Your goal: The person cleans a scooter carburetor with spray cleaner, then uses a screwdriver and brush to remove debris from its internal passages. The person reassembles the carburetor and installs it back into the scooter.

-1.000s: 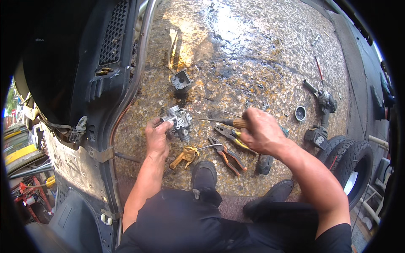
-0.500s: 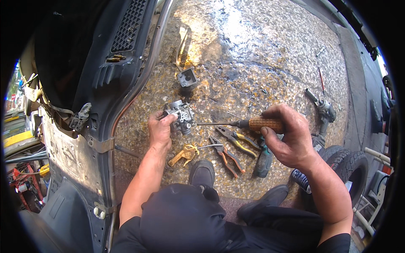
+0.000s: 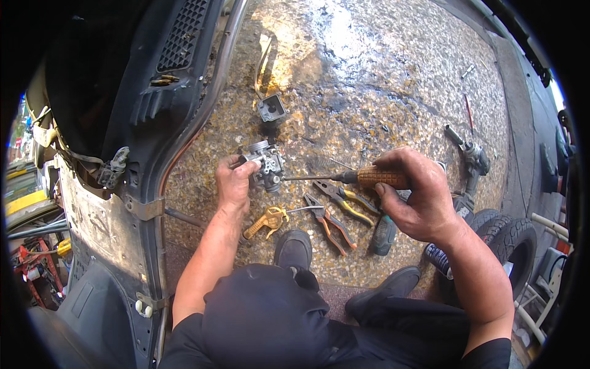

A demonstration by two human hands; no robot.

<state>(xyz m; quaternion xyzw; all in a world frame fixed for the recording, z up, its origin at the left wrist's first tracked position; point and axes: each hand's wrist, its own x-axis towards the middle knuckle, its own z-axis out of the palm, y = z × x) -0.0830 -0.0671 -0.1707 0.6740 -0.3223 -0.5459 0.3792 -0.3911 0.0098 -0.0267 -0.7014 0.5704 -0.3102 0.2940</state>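
My left hand [image 3: 235, 186] grips a silver carburetor body [image 3: 268, 166] by its left side, thumb on top, above the stained floor. In my right hand [image 3: 421, 197] is a long screwdriver [image 3: 373, 178] with a ribbed orange-brown handle, fingers and thumb closed round it. Its shaft runs level to the left, and its tip meets the carburetor's lower right side; the exact contact is too small to tell. Beyond the carburetor, a square float bowl [image 3: 271, 108] lies open side up on the floor.
Near my shoes lie a yellow air blow gun [image 3: 266, 222], yellow-handled pliers [image 3: 351, 204], orange-handled pliers [image 3: 332, 229] and a green-handled tool [image 3: 385, 235]. An impact wrench [image 3: 473, 161] and tyres [image 3: 513, 243] are to the right. A dark vehicle panel [image 3: 150, 132] borders the left.
The carburetor has tilted slightly and shifted a little toward the screwdriver. My right hand has moved slightly left and up, still holding the screwdriver against it.
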